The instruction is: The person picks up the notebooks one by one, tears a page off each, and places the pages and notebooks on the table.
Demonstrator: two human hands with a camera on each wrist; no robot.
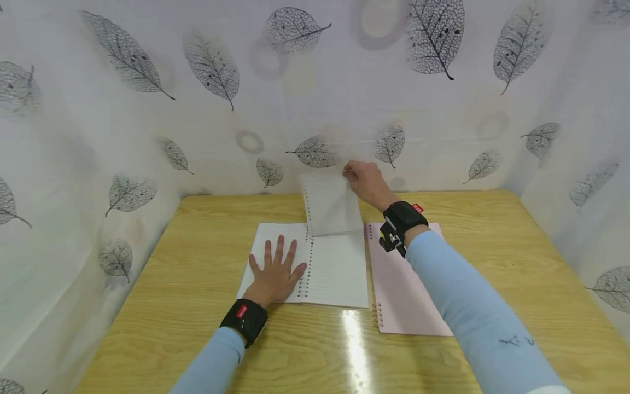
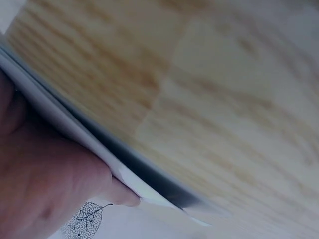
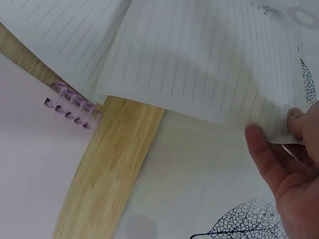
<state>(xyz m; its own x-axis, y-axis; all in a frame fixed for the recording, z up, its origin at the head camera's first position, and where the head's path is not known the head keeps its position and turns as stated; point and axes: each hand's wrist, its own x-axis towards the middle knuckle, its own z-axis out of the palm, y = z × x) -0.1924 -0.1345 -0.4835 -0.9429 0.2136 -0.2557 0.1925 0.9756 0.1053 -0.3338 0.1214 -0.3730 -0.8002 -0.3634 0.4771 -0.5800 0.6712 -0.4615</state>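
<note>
Leaf-print sheeting (image 1: 305, 82) backs a wood-grain counter (image 1: 162, 328) and runs up both its sides. Landmark: open spiral notebook (image 1: 339, 273), white lined pages, lying on the counter. Lifted sheet (image 1: 332, 202) stands up over the far end of its right-hand page, punched holes down the sheet's left edge, lower edge overlapping that page; can't tell if any hole is on the binding. Right hand (image 1: 366, 180) is beyond the notebook's far right corner, fingers closed in a pinch on a corner of the sheet, thumb opposite; right wrist view confirms the grip. Left hand (image 1: 275, 279) is palm down on the notebook's left page, fingers straight and spread, gripping nothing, thumb tip near the binding. Left wrist view is blurred, mostly counter plus part of that hand at the page edge. Pink notebook (image 1: 408, 295) just right of the open notebook, ring-bound on the side facing it, purple rings (image 3: 75, 107) at the far end, partly hidden by the right forearm. Black wristbands (image 1: 248, 323) on both wrists, light-blue sleeves (image 1: 211, 361). Bright glare (image 1: 355, 345) on the counter, near side of the open notebook.
</note>
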